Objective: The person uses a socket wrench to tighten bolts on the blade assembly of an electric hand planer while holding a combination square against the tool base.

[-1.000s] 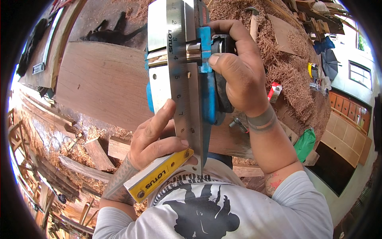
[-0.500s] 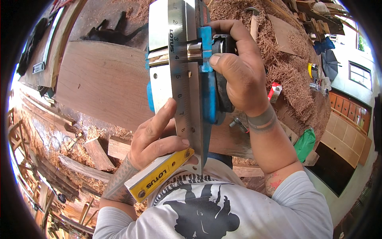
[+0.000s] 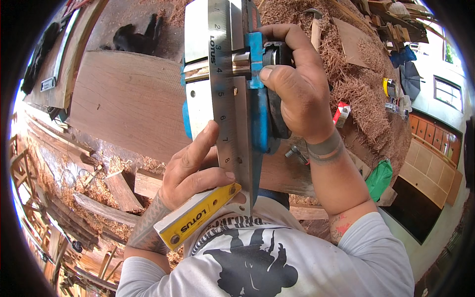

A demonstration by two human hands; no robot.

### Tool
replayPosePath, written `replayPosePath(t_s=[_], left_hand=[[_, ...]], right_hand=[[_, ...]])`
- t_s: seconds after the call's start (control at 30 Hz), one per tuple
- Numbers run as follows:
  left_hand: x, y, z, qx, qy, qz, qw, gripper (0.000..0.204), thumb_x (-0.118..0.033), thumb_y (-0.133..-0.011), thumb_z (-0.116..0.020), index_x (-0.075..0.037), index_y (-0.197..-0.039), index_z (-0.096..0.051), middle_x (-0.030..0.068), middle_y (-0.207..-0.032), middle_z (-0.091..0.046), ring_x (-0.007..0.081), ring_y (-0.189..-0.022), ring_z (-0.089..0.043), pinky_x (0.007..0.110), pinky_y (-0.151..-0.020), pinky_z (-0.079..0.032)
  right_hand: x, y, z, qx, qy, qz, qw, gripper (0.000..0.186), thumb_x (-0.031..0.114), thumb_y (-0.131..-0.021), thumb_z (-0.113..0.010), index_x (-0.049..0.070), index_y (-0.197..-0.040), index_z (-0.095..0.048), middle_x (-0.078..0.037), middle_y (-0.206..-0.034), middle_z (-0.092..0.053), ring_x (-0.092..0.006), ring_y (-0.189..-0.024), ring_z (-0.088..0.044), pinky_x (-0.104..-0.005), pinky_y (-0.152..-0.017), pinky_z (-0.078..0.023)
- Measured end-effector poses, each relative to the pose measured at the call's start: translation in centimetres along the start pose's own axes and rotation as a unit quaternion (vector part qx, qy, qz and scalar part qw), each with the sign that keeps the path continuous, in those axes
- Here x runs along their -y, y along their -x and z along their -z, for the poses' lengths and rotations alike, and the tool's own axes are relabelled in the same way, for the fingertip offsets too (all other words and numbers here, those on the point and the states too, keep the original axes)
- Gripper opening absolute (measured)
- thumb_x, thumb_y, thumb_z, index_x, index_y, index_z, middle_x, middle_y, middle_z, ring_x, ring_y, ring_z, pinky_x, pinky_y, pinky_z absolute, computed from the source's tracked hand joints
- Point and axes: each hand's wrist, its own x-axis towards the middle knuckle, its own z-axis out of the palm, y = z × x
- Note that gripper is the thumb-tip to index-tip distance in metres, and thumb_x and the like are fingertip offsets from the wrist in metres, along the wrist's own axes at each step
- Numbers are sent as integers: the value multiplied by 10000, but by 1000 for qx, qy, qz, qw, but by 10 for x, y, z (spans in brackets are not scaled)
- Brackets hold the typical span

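Observation:
A blue electric hand planer point(image 3: 261, 111) is held up in front of my chest, its metal sole facing me and the cutter slot showing across it. My right hand point(image 3: 304, 94) grips the planer's right side, thumb and fingers at the black round part near the slot. Along the sole lies the steel, number-marked blade of a try square point(image 3: 200, 218), whose handle is yellow and pale metal. My left hand point(image 3: 185, 171) is closed on the square near the corner, its index finger stretched along the blade's left edge. Part of the left thumb is hidden behind the handle.
Below is a wide wooden board point(image 3: 123, 104). Wood shavings point(image 3: 351, 94) are heaped at the right, with a red-and-white box point(image 3: 341, 114) and a green bag point(image 3: 379, 180). A bolt-like metal piece point(image 3: 295, 152) lies under my right wrist. A black animal point(image 3: 138, 37) lies beyond the board.
The black animal has shifted its body and legs to the right. My hands, the planer and the try square are almost still, with the square's handle dipping slightly.

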Motion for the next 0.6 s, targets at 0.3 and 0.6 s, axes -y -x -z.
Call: replayPosePath(t_s=[0.3, 0.6], left_hand=[[0, -1, 0, -3, -5, -1, 1000, 706, -96, -724, -991, -166, -1350, -672, 267, -1753, -384, 404, -1386, -664, 465, -1051, -668], [-1, -1, 0, -2, -5, 0, 1000, 714, -91, -727, -986, -165, -1360, -666, 267, -1750, -389, 403, -1381, -666, 465, -1050, -669]], right_hand=[[23, -11, -4, -68, -219, -259, 938, 74, 114, -900, -719, 51, -874, -690, -181, -1216, -634, -314, -1048, -597, -420, -926, -538], [19, -9, -3, -44, -125, -192, 972, 46, 120, -891, -728, 83, -916, -714, -179, -1201, -642, -321, -1042, -602, -419, -914, -538]])
